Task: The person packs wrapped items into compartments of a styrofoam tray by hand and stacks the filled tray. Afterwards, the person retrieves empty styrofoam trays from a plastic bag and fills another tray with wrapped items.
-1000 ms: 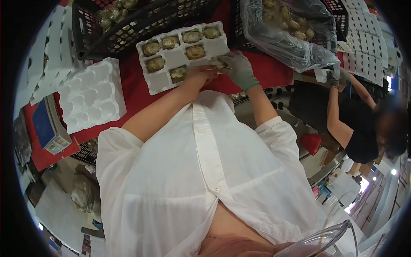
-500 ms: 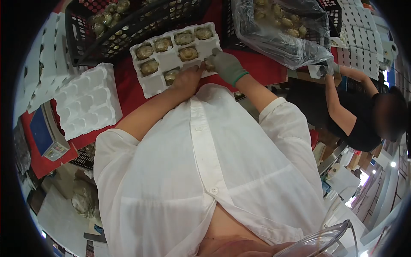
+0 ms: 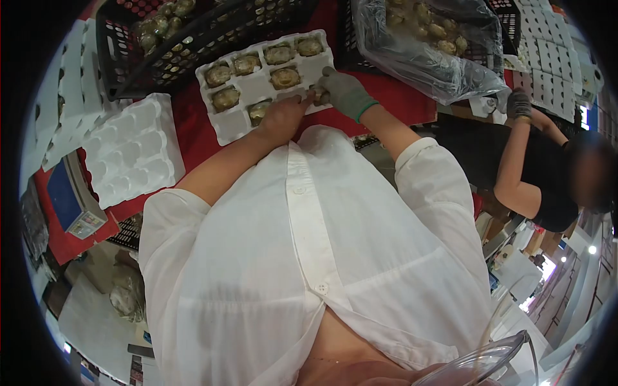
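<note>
A white moulded tray [image 3: 254, 83] lies on the red tabletop with several brownish-green, wrapped round items [image 3: 285, 78] in its compartments; some compartments are bare. At its near right part, my gloved right hand [image 3: 346, 94] has its fingers round one round item [image 3: 320, 97]. My bare left hand [image 3: 283, 118] reaches over the near edge of the tray, its fingertips closed against the left side of that same item. Another item [image 3: 258, 112] sits just left of my left hand, partly covered by it.
Black crates hold more round items at the back left [image 3: 161, 29] and in clear plastic [image 3: 444, 83] at the back right. An unfilled white tray [image 3: 132, 151] and a blue box [image 3: 67, 193] are at left, tray stacks at both sides. A co-worker [image 3: 537, 167] stands at right.
The view has shifted slightly. My hands have brought the round item down to the tray's near right part. The co-worker's arms have moved.
</note>
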Demonstrator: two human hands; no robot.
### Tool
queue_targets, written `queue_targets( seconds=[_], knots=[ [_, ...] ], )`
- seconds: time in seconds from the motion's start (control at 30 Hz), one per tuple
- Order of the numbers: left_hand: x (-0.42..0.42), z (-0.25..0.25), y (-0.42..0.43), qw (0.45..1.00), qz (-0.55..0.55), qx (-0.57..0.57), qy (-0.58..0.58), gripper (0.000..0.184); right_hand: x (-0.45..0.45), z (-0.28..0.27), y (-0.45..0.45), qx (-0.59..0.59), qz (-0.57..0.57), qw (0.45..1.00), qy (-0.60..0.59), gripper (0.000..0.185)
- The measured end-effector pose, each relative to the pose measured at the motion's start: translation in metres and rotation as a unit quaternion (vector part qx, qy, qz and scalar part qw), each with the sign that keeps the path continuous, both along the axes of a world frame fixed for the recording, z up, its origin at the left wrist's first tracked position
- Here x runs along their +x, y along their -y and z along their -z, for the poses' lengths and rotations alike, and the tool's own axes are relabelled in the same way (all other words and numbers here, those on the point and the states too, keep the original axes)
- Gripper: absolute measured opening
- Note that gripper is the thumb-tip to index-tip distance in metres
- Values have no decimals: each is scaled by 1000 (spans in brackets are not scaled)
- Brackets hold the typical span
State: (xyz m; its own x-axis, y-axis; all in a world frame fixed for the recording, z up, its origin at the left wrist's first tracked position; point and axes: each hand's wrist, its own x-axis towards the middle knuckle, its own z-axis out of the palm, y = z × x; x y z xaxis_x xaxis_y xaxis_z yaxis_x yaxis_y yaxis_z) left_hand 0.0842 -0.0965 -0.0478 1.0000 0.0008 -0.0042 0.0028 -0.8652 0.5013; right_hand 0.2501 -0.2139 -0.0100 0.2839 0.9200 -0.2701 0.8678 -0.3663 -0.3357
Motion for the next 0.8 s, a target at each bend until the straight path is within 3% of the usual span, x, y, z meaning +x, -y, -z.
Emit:
queue_targets(
  seconds=[0.13,0.23,0.27,0.33,0.43,0.53,0.63,0.73,0.8],
  knots=[
    [7,-6,0,998,-5,21,-51,51,1,0,-10,-50,-38,998,13,21],
    [16,8,-4,1000,10,-6,-20,36,-9,3,-22,-119,6,993,22,17],
    [14,7,-1,999,-1,-45,-8,30,-9,10,-15,-117,1,993,24,17],
    [11,6,2,996,-16,-87,-17,25,-4,31,1,19,-16,999,21,14],
    [6,11,-11,996,24,-76,-27,30,0,44,-2,8,-32,999,34,12],
    [2,-72,-33,975,-3,-216,-54,28,-8,21,-8,-45,5,998,35,10],
    [10,-126,-86,950,-91,-274,121,23,-11,24,-10,-57,20,997,51,10],
    [25,-164,-177,925,-269,-104,247,14,-12,26,-7,-41,-12,994,100,11],
    [27,-142,-264,926,-308,-15,219,20,-15,19,-1,9,29,997,74,10]
  ],
)
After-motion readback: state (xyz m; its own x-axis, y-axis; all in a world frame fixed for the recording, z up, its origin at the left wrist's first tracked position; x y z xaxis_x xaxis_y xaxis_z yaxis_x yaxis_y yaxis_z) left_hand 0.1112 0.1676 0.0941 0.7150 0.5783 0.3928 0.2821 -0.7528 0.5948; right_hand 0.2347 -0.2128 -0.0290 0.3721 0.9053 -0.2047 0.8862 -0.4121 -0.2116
